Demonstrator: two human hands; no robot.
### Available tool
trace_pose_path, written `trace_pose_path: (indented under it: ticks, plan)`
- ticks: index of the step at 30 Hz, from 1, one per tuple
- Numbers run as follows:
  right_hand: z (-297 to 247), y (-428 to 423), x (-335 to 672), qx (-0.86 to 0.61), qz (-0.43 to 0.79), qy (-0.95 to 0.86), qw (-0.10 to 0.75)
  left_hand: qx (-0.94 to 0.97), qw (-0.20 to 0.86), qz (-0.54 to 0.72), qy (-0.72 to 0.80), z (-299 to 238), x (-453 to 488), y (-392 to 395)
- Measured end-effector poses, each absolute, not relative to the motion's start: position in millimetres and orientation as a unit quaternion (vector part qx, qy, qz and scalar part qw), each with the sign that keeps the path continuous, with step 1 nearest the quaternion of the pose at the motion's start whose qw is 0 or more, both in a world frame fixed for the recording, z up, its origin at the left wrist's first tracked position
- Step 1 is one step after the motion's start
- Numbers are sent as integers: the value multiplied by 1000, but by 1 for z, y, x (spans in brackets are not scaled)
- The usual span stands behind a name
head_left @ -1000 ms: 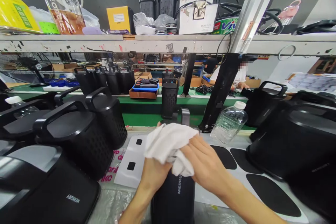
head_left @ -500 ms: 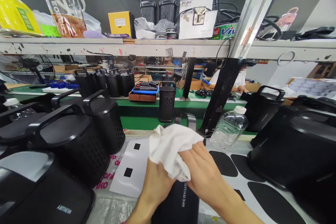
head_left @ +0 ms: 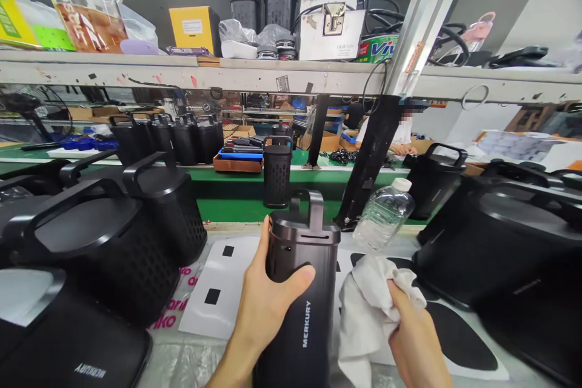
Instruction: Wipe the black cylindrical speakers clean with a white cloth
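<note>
A black portable speaker (head_left: 302, 297) marked MERKURY stands upright in front of me, its handle on top. My left hand (head_left: 273, 297) grips its upper left side, thumb across the front and fingers round the far side. To the right of the speaker, my right hand (head_left: 411, 327) has its fingers closed on a white cloth (head_left: 370, 309), which hangs down in folds. The cloth is apart from the speaker's top; whether its lower edge touches the side I cannot tell.
More black speakers stand at left (head_left: 91, 248) and right (head_left: 495, 248). A clear plastic bottle (head_left: 384, 215) leans behind the cloth. White sheets with black stickers (head_left: 218, 279) lie on the bench. A shelf (head_left: 254, 76) crosses above; a person (head_left: 400, 139) sits beyond the post.
The cloth has come off the speaker's top and moved right and down with my right hand. My left hand now shows on the speaker's side, and the view has shifted slightly.
</note>
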State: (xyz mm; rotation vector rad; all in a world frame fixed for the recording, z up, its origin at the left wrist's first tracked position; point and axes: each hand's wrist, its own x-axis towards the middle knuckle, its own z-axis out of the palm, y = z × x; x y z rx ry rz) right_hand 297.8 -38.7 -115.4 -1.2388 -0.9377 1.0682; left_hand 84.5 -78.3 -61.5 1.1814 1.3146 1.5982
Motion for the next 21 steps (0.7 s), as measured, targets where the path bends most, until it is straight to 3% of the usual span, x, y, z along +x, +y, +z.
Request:
trace_pose_path:
  ticks: [5, 9, 11, 16, 18, 21]
  plan:
    - [-124, -53, 282, -531, 327, -411, 665, 441, 384, 622, 521, -59, 84, -77]
    - [-115, -55, 258, -482, 414, -376, 674, 457, 347, 618, 538, -58, 88, -85]
    - [-103, -53, 244, -438, 494, -335, 672, 498, 245, 610, 566, -58, 92, -91]
    - [-74, -50, 228, -320, 622, -253, 668, 650, -169, 535, 512, -62, 88, -92]
    - [-71, -49, 230, -322, 625, -228, 674, 687, -231, 498, 476, -67, 80, -85]
    - [-74, -50, 233, -320, 615, -207, 690, 699, -237, 481, 474, -78, 73, -75]
